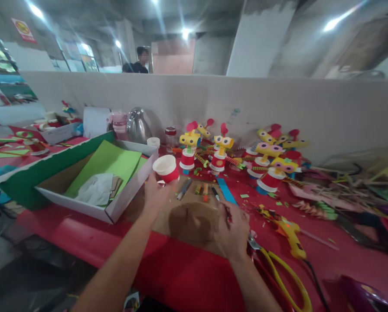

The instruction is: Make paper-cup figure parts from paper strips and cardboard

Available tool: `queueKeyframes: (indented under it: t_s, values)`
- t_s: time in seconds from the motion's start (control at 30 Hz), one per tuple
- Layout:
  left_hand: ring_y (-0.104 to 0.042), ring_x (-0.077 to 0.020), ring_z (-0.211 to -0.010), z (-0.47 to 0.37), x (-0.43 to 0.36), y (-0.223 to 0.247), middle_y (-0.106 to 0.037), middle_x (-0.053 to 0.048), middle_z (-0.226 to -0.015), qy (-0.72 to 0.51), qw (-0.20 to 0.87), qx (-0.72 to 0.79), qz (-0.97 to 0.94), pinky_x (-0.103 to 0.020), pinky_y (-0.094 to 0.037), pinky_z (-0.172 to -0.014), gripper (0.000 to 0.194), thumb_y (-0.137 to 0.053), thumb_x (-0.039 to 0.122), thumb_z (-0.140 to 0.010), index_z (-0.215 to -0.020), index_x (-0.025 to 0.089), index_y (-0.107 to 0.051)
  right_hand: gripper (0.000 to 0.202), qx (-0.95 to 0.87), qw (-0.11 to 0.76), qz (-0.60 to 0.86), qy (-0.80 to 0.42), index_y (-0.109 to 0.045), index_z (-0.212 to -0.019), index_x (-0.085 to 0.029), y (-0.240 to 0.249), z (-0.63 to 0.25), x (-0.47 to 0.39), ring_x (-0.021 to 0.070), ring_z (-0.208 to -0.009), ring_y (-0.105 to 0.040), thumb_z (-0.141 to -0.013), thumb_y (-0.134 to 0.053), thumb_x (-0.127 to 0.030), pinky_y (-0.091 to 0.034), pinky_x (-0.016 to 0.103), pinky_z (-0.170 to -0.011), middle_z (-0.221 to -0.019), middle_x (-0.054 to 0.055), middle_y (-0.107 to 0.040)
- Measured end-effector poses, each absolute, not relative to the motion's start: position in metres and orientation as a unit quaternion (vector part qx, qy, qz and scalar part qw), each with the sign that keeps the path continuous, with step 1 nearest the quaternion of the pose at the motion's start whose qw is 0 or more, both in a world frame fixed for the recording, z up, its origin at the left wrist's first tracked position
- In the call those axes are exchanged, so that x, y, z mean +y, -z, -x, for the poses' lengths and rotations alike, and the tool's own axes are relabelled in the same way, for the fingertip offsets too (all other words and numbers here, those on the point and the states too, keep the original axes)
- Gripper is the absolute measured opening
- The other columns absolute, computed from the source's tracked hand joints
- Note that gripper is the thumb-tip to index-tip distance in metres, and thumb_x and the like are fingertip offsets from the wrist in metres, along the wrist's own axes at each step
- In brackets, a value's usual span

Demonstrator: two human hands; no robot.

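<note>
While the left hand [157, 193] grips a red and white cup [168, 174] near the white box [134, 184], the right hand [233, 225] is half curled at the cardboard [161, 220]'s right edge beside the scissors [268, 254], and I cannot tell whether it holds anything.

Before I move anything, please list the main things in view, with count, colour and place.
Table: one, red, underneath
Nearer box: one, white, left
Paper sheets: count unclear, green, in box
Flask: one, silver, behind box
Cardboard: one, brown, centre
Pens: two, grey and black, on cardboard
Cup figures: at least six, multicoloured, back
Scissors: one, yellow handles, right
Glue gun: one, yellow, right
Person: one, dark clothes, background
Paper cup: one, red and white, centre
Left hand: one, holding paper cup
Right hand: one, near cardboard
</note>
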State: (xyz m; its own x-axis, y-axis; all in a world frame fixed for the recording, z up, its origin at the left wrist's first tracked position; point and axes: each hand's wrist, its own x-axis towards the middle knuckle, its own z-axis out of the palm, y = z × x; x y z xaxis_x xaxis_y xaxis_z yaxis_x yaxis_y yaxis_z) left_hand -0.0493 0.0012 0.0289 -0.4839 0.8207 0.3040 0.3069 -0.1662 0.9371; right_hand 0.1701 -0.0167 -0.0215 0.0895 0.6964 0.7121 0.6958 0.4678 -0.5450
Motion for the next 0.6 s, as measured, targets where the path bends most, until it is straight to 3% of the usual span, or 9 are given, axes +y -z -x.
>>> queueKeyframes:
  t_s: [0.2, 0.33, 0.43, 0.53, 0.6]
  values:
    - [-0.064, -0.0283, -0.093, 0.048, 0.052, -0.003, -0.068, -0.016, -0.102, -0.449, 0.158, 0.714, -0.514, -0.036, -0.047, -0.074, 0.052, -0.077, 0.029, -0.067, -0.11, 0.013, -0.052, 0.012, -0.704, 0.502, 0.499, 0.06, -0.064, -0.093, -0.021, 0.023, -0.171, -0.018, 0.018, -0.074, -0.063, -0.091, -0.052, -0.022, -0.035, 0.037, -0.083, -0.081, 0.003, -0.072]
    - [-0.064, -0.0302, -0.1, 0.046, 0.054, 0.016, -0.067, -0.018, -0.109, -0.364, 0.124, 0.729, -0.566, -0.036, -0.047, -0.078, 0.058, -0.071, 0.027, -0.075, -0.124, 0.011, -0.045, 0.012, -0.699, 0.502, 0.507, 0.052, -0.064, -0.092, -0.021, 0.022, -0.17, -0.018, 0.0177, -0.075, -0.061, -0.091, -0.052, -0.022, -0.037, 0.036, -0.081, -0.08, 0.002, -0.07]
    - [-0.061, -0.0308, -0.108, 0.043, 0.047, 0.012, -0.063, -0.021, -0.117, -0.345, 0.075, 0.73, -0.585, -0.037, -0.046, -0.085, 0.065, -0.067, 0.021, -0.077, -0.133, 0.007, -0.036, 0.017, -0.675, 0.515, 0.527, 0.037, -0.063, -0.099, -0.021, 0.019, -0.172, -0.017, 0.0202, -0.085, -0.059, -0.092, -0.048, -0.022, -0.04, 0.036, -0.081, -0.09, 0.006, -0.069]
    - [-0.057, -0.0328, -0.111, 0.038, 0.031, 0.0, -0.058, -0.023, -0.121, -0.338, 0.004, 0.734, -0.589, -0.039, -0.045, -0.085, 0.055, -0.059, 0.018, -0.08, -0.131, 0.007, -0.042, 0.021, -0.646, 0.529, 0.55, 0.005, -0.062, -0.104, -0.019, 0.007, -0.178, -0.022, 0.0219, -0.091, -0.059, -0.09, -0.046, -0.021, -0.044, 0.037, -0.082, -0.096, 0.008, -0.067]
    - [-0.06, -0.0301, -0.103, 0.031, 0.019, -0.005, -0.061, -0.018, -0.114, -0.338, 0.017, 0.703, -0.626, -0.038, -0.046, -0.082, 0.038, -0.055, 0.019, -0.082, -0.119, 0.012, -0.053, 0.021, -0.644, 0.516, 0.563, -0.031, -0.063, -0.102, -0.019, -0.003, -0.188, -0.033, 0.0214, -0.088, -0.061, -0.09, -0.046, -0.023, -0.047, 0.036, -0.08, -0.095, 0.008, -0.067]
